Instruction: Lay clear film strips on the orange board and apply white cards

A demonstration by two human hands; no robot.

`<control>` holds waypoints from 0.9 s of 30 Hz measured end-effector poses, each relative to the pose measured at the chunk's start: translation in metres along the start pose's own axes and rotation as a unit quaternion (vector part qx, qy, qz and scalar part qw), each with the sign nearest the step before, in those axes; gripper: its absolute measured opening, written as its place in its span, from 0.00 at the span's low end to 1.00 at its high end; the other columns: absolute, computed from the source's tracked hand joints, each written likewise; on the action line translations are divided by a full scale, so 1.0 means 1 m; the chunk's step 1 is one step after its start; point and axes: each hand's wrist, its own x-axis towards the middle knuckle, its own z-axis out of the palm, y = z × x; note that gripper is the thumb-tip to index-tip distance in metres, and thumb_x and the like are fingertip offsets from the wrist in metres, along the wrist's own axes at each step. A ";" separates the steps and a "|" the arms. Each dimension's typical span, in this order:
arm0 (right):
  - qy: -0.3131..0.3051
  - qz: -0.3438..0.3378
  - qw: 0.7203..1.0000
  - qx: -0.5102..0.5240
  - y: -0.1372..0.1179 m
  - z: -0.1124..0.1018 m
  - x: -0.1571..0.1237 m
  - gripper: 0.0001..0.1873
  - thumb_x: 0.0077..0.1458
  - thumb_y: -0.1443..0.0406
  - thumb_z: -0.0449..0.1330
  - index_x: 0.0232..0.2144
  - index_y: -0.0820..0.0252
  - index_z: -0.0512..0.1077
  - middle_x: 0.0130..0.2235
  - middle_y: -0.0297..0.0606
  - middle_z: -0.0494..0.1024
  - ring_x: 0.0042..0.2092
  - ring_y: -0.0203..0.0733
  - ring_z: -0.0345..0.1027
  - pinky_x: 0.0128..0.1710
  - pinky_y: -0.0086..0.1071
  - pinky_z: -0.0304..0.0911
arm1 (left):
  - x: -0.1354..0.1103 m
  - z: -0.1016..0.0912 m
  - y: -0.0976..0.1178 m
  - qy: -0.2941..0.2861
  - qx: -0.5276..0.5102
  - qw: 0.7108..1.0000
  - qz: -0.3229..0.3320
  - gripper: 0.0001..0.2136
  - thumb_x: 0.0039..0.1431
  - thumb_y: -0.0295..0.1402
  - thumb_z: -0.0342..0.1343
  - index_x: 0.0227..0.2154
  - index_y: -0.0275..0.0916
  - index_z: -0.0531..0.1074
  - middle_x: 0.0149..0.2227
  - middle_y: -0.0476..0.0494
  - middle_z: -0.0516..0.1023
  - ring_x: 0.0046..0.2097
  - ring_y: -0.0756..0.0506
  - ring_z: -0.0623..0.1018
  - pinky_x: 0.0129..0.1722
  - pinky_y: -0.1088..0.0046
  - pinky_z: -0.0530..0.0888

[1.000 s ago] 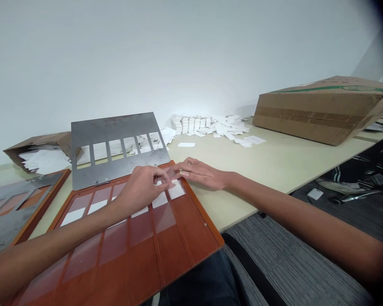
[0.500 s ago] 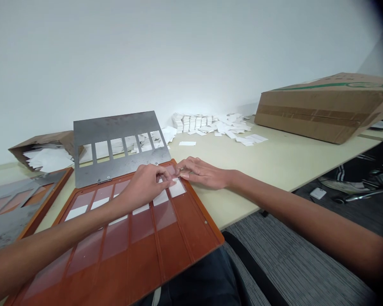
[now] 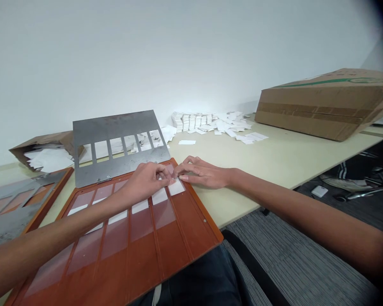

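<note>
My left hand (image 3: pixel 143 182) and my right hand (image 3: pixel 201 173) meet over the far right end of an orange-red slotted board (image 3: pixel 191 225). The curled left fingertips and the right fingertips touch near the top of a white paper card (image 3: pixel 176 187). Whether either hand pinches a card is hidden. Several more white cards (image 3: pixel 159 196) lie in a row across the board's channels. A grey metal plate with rectangular windows (image 3: pixel 116 127) stands hinged at the board's far edge.
A second orange board under a metal plate (image 3: pixel 15 199) lies at the left. Behind it, a brown paper bag (image 3: pixel 44 151) spills white sheets. Stacked and loose white cards (image 3: pixel 210 124) lie on the cream table (image 3: pixel 252 163). A large cardboard box (image 3: pixel 325 106) rests at the right.
The view has shifted slightly, so the box and plate sit a little differently. My hands stay together at the board's far right slots, with only small finger movement.
</note>
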 end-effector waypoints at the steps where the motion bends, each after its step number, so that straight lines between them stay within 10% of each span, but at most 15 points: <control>1: -0.003 -0.006 1.000 -0.002 0.001 0.000 0.000 0.22 0.71 0.47 0.42 0.54 0.47 0.67 0.54 0.35 0.73 0.54 0.48 0.56 0.60 0.47 0.45 | 0.001 0.000 -0.001 0.000 0.000 1.000 0.000 0.14 0.59 0.46 0.56 0.30 0.41 0.80 0.30 0.47 0.80 0.33 0.44 0.75 0.31 0.71 0.64; 27: -0.068 -0.043 0.991 -0.109 0.002 -0.007 -0.004 0.24 0.72 0.52 0.44 0.58 0.47 0.73 0.66 0.31 0.67 0.57 0.48 0.59 0.56 0.46 0.47 | 0.009 -0.003 0.000 -0.037 -0.057 0.994 -0.086 0.10 0.49 0.44 0.67 0.25 0.42 0.81 0.22 0.49 0.70 0.26 0.48 0.66 0.25 0.70 0.57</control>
